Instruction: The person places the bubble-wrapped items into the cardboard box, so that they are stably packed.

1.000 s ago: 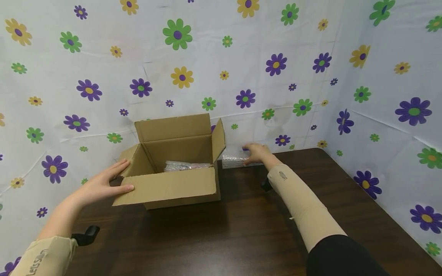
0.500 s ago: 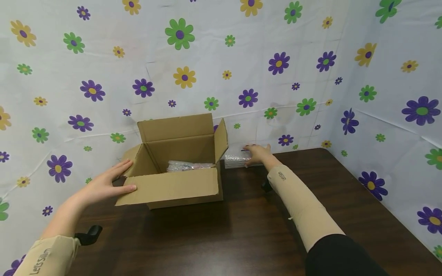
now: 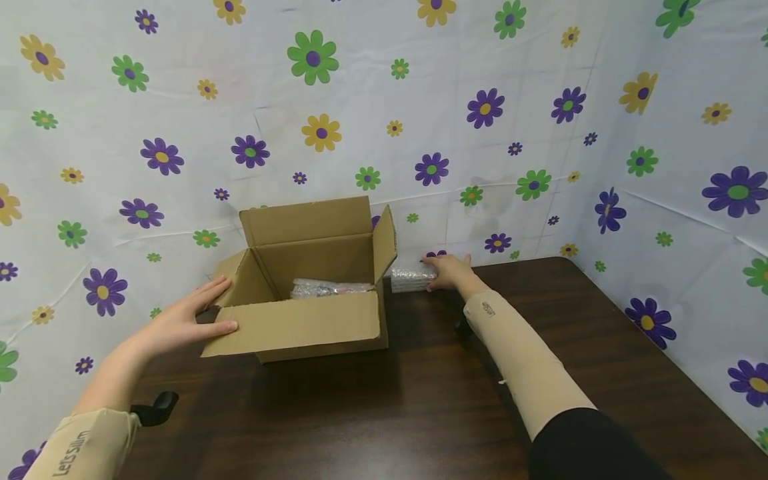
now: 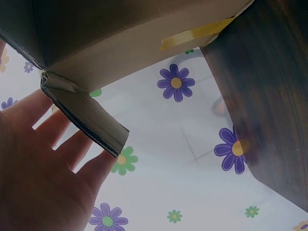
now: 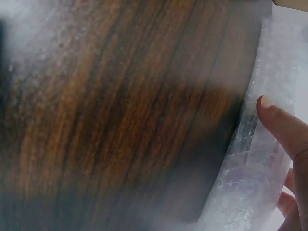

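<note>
Bubble-wrapped bundle (image 3: 411, 278) lies on the surface (image 3: 420, 400) at 3 o'clock of the cardboard box (image 3: 306, 293), just beside its right flap, against the flowered backdrop (image 3: 420, 100). Right hand (image 3: 447, 272) is on it, fingers curling round the wrap; the right wrist view shows a fingertip (image 5: 269, 113) pressed on the plastic. Bundle not lifted yet. Left hand (image 3: 180, 320) is spread flat, fingers straight, bracing the box's left flap at 9 o'clock; it grips nothing. One wrapped item (image 3: 327, 289) already sits inside the box, so judging by that: one packed, one left to go. Flaps all open, top clear. Room: backdrop tight at 12 o'clock behind the bundle, surface edge close at 9 o'clock of the box, open surface toward 6 o'clock.
</note>
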`<state>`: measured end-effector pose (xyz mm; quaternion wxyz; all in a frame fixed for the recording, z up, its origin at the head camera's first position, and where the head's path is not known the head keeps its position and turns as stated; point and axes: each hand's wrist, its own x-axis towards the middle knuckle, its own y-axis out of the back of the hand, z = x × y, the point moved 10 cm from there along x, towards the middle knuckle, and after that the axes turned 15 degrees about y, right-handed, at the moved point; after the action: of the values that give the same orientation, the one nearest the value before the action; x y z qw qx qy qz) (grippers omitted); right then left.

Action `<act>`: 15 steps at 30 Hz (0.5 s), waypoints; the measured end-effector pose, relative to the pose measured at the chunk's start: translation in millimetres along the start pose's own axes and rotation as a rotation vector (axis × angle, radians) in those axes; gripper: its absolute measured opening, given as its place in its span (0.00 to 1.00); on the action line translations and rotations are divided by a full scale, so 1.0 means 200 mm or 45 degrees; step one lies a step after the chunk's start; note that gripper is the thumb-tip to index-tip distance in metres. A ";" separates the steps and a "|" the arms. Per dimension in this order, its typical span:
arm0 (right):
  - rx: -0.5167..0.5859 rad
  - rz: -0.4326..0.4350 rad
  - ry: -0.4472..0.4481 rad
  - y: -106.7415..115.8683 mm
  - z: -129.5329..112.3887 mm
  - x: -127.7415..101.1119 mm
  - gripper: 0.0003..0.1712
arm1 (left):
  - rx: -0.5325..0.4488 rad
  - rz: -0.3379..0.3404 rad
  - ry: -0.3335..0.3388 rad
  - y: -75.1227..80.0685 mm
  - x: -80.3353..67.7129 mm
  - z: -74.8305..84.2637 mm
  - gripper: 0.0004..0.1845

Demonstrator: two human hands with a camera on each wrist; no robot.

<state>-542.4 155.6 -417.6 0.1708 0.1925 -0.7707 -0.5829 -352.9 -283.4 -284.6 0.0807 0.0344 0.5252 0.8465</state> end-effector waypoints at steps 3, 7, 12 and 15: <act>-0.006 -0.002 -0.010 0.01 0.00 0.00 0.46 | 0.005 0.009 -0.001 0.00 0.00 0.00 0.48; -0.018 0.005 -0.010 0.02 -0.01 -0.01 0.44 | 0.004 0.013 -0.002 0.00 0.00 0.00 0.48; -0.030 0.009 0.003 0.03 -0.01 -0.03 0.43 | 0.020 0.013 0.001 0.00 0.00 0.00 0.48; -0.018 0.024 0.031 0.04 -0.01 -0.03 0.43 | 0.011 0.011 0.000 0.00 0.00 -0.01 0.48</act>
<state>-535.9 158.8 -408.9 0.1870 0.1909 -0.7663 -0.5843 -353.5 -284.6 -284.9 0.0767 0.0371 0.5287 0.8445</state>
